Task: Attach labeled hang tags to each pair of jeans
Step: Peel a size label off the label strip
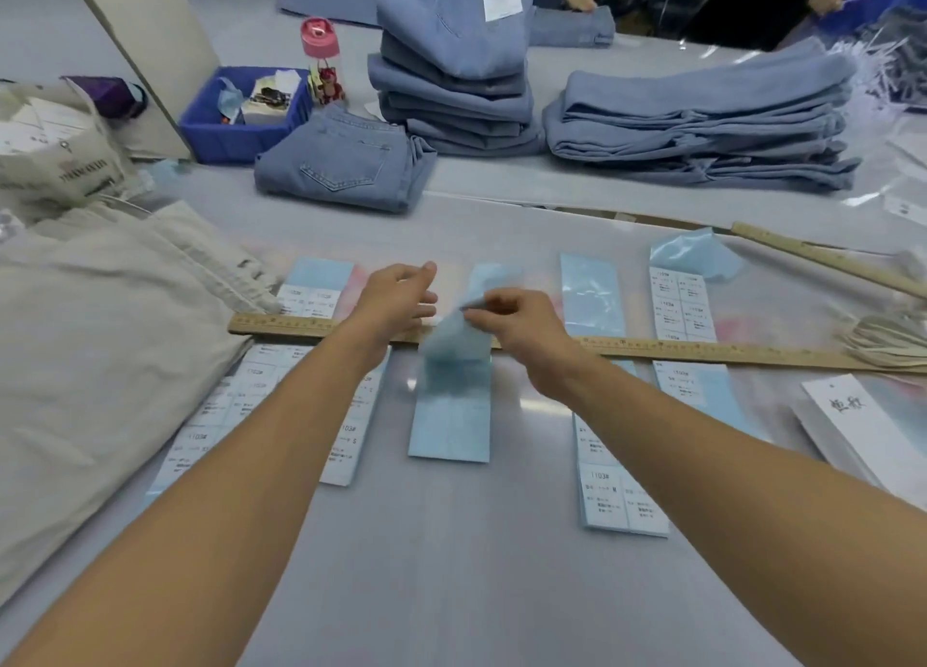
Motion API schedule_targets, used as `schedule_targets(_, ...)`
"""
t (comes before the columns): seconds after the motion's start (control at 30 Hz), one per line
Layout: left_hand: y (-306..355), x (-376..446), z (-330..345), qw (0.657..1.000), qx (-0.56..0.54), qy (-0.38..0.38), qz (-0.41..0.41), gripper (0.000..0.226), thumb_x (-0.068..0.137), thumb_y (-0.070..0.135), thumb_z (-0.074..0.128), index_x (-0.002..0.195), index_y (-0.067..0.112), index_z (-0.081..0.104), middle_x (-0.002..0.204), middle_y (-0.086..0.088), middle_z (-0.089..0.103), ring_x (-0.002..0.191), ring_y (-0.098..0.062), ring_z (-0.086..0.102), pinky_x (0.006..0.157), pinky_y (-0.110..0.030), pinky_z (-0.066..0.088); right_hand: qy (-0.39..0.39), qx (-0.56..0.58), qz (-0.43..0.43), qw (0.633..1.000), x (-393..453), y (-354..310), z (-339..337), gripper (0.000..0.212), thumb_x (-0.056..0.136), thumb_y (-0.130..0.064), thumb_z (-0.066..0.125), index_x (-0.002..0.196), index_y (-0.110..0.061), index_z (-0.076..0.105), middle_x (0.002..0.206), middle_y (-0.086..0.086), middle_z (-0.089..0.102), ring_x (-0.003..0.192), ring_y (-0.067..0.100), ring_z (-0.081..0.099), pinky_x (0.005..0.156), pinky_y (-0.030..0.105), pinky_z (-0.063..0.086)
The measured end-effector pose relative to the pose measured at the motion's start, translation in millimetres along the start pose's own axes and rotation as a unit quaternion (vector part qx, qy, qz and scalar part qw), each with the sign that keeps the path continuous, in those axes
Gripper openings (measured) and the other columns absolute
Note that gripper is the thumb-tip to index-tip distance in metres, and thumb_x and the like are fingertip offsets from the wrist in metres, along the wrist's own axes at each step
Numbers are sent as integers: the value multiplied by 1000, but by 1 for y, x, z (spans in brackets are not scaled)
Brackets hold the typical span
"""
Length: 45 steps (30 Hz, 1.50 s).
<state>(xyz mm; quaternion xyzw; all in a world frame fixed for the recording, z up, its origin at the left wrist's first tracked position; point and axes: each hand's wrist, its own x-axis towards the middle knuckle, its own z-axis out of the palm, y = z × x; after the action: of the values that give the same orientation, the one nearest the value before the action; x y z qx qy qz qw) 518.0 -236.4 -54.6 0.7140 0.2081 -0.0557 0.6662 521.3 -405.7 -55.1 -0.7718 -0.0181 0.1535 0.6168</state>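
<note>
While peeled, blue sheet (454, 365): thin, limp, held at its top edge.
Right hand (521, 333): fingers pinched on it.
Left hand (401, 295): fingers relaxed, apart.

Left hand (401, 298) open; right hand (511, 323) pinching

Label sheets (622, 496) lie under the ruler (702, 351) (jeans stacks (454, 89) behind).

The scene is evenly and brightly lit from above, with only faint shadows cast. Glare is seen on the table (501, 591). The blue strip (454, 365) is motion-blurred. Edges are bent by wide-angle distortion.
</note>
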Motion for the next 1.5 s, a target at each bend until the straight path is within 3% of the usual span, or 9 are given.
schedule_targets(0.17,-3,-1,-10,989,-127,-35,-71,41,100,39,63,128,13,48,116,-21,58,96,-35,72,76,-38,63,-157,-381,-285,865,-48,23,-14,17,82,-7,77,98,-13,79,106,2,73,95,14,62,87,21,45)
schedule_targets(0.37,-11,-18,-2,991,81,-104,19,46,93,44,68,129,16,61,116,-8,72,105,-22,69,90,-33,55,-159,-633,-433,622,-88,51,-27,49,69,-20,84,118,-22,75,116,2,74,103,23,71,89,34,56)
schedule_targets(0.5,5,-47,0,974,89,-200,58,36,101,48,54,124,23,64,106,-4,78,108,-23,71,99,-39,48,-61,-582,-460,668,-96,50,-25,29,88,-30,67,116,-24,70,107,-6,73,104,12,60,91,19,45)
schedule_targets(0.63,3,-93,-12,950,76,-288,91,48,98,58,49,115,22,76,98,-13,77,93,-26,73,91,-35,55,-189,-539,-382,727,-99,49,-30,28,98,-13,61,119,-29,57,112,-22,64,95,-19,60,81,1,45)
schedule_targets(0.7,-10,-115,-24,933,119,-333,63,49,99,60,43,110,26,77,90,-9,77,80,-20,71,78,-28,54,-244,-562,-419,670,-96,50,-22,25,97,-6,47,101,-23,66,104,-9,72,98,7,69,85,25,55)
schedule_targets(0.77,-29,-131,-35,911,215,-350,32,42,102,56,44,102,28,76,86,-4,77,70,-19,72,67,-25,53,-197,-660,-490,534,-90,56,-15,30,90,-7,42,91,-18,70,104,0,66,99,22,62,88,36,51)
schedule_targets(0.93,-86,-141,-41,861,440,-73,244,4,94,27,70,92,31,70,84,14,66,78,-3,60,71,-35,52,-181,-562,-400,700,-80,62,-5,21,85,-3,56,100,-13,68,100,4,63,90,29,58,78,41,49)
schedule_targets(1.07,-113,-138,-23,768,521,-4,372,35,84,18,80,116,10,72,125,-11,68,113,-33,66,87,-45,57,-81,-418,-299,854,-64,54,13,17,93,-5,61,106,-8,70,106,8,67,99,30,59,83,42,50)
schedule_targets(1.5,-145,-131,-16,763,488,26,423,29,98,29,57,117,10,67,130,-8,62,121,-28,57,100,-37,48,-149,-479,-342,795,-37,64,18,24,93,-23,71,111,-8,73,118,8,67,108,31,58,89,43,51)
